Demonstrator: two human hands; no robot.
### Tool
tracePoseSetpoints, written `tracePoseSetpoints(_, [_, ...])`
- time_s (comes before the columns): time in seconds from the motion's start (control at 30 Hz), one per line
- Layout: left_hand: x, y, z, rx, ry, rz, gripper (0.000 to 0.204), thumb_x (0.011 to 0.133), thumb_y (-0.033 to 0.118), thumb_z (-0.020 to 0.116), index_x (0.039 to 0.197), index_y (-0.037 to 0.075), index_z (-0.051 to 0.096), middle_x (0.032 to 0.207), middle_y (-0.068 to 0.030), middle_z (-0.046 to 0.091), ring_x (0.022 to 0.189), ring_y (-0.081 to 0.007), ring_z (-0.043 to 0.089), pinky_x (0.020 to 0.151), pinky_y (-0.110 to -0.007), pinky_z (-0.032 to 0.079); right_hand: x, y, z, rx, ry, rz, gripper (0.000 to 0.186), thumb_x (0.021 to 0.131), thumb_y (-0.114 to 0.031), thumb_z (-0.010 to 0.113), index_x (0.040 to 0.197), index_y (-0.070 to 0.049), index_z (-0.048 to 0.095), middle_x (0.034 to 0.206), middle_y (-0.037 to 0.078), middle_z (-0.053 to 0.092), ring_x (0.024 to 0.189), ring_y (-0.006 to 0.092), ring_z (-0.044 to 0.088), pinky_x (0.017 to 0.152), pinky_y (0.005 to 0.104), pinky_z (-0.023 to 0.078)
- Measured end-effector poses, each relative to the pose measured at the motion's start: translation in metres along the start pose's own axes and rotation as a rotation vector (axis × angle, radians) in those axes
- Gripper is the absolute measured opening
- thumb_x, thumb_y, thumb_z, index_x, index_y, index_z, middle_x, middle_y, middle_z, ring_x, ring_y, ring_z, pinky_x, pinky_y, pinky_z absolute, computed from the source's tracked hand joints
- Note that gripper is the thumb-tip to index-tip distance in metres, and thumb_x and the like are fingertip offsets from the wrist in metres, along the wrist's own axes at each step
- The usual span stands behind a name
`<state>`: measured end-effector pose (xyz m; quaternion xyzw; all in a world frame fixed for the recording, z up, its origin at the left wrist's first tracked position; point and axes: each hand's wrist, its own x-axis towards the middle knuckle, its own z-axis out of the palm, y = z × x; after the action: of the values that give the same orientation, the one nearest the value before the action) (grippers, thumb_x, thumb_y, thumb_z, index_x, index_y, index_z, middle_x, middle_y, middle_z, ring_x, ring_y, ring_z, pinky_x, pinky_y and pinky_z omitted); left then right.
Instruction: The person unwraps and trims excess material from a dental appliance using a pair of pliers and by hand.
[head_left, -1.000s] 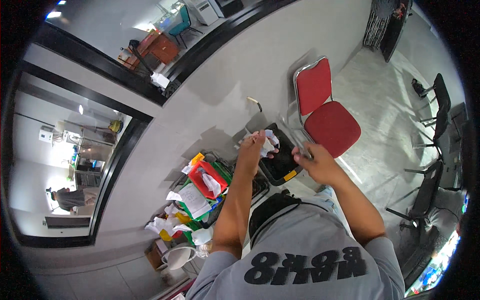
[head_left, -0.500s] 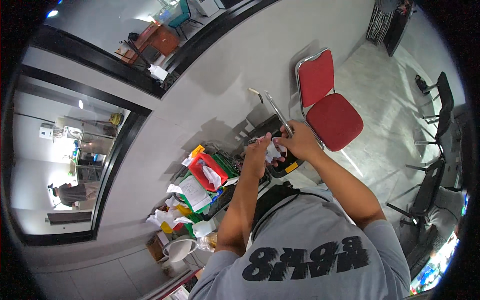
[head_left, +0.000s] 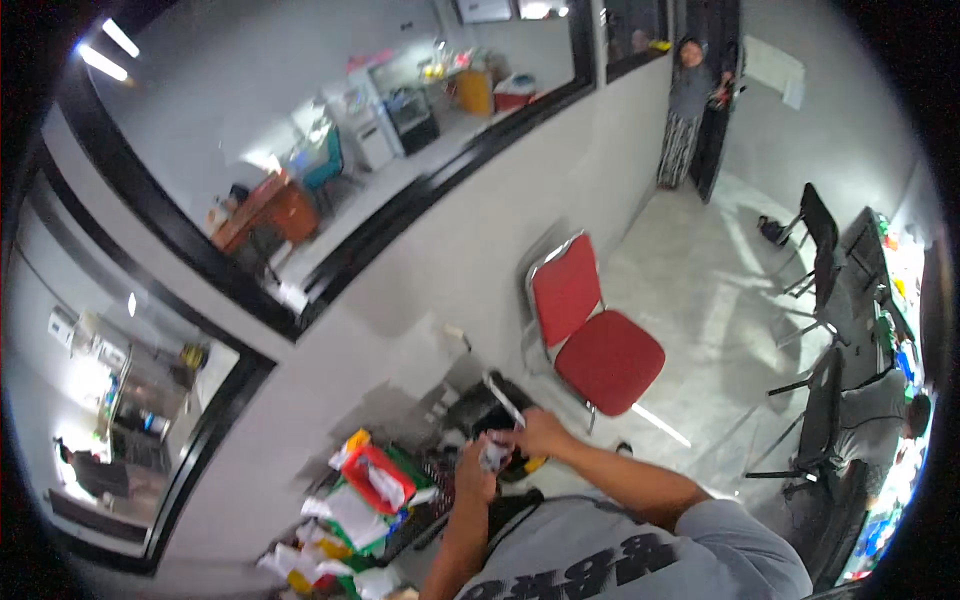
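Note:
My left hand (head_left: 475, 472) is closed on a small whitish thing (head_left: 494, 457); its kind is too blurred to make out. Just right of it, my right hand (head_left: 545, 433) grips a slim silver rod-like tool (head_left: 504, 397) that points up and away to the left. The two hands almost touch, low in the middle of the view. Beneath and behind them lies a dark black container or bag (head_left: 470, 412), partly covered by the hands. To the left, a red tray (head_left: 378, 478) holding a white cloth or paper rests on a pile with white sheets (head_left: 352, 520).
A red chair with a metal frame (head_left: 610, 362) stands beyond my hands against the wall. Black chairs (head_left: 818, 235) line the right side, where a person in grey (head_left: 870, 430) sits. Another person (head_left: 688, 105) stands at the far doorway. Large black-framed windows (head_left: 440, 190) run along the left.
My view has tilted up, so the hands, red chair and pile sit lower in the picture. The doorway person has come fully into view. Both hands keep their hold.

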<state>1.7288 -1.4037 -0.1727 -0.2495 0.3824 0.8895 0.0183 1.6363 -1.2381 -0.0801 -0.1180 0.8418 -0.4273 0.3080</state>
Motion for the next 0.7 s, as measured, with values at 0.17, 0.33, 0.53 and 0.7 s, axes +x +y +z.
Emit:
tracePoseSetpoints(0.17, [0.013,-0.024,-0.014,-0.152,-0.138,-0.115,0.02,0.088,0.016,0.064,0.106,0.007,0.062,0.103,-0.0083,0.067,0.094,-0.0258,0.066,0.078,-0.039,0.055,0.017,0.052,0.022,0.093,0.014,0.002,0.058,0.078,-0.058,0.077,0.081,-0.001,0.069,0.069,0.01,0.071,0.057,0.0189,0.068,0.058,0.0329,0.056])
tracePoseSetpoints(0.33, [0.014,-0.031,0.006,-0.084,-0.196,-0.205,0.037,0.083,0.014,0.068,0.117,0.003,0.059,0.108,-0.0108,0.067,0.098,-0.0257,0.065,0.082,-0.036,0.054,-0.003,0.041,-0.008,0.096,0.003,0.049,0.054,0.077,-0.058,0.078,0.078,-0.005,0.069,0.068,0.006,0.071,0.062,0.0171,0.07,0.061,0.0313,0.055])
tracePoseSetpoints(0.53, [0.073,-0.092,-0.072,0.809,-0.156,0.154,0.03,0.092,0.028,0.059,0.115,0.009,0.064,0.107,-0.0092,0.067,0.101,-0.0287,0.063,0.095,-0.045,0.049,-0.002,0.073,-0.004,0.033,0.056,0.041,0.059,0.072,-0.063,0.078,0.082,-0.006,0.07,0.071,0.007,0.071,0.063,0.017,0.069,0.064,0.0306,0.054])
tracePoseSetpoints(0.7, [0.075,-0.085,-0.051,1.063,-0.255,0.176,0.028,0.093,0.027,0.058,0.113,0.009,0.064,0.104,-0.0106,0.067,0.099,-0.0302,0.063,0.092,-0.045,0.049,-0.025,0.081,-0.008,0.158,0.102,0.055,0.063,0.069,-0.064,0.081,0.089,-0.005,0.068,0.069,0.006,0.069,0.061,0.0151,0.068,0.062,0.0299,0.053])
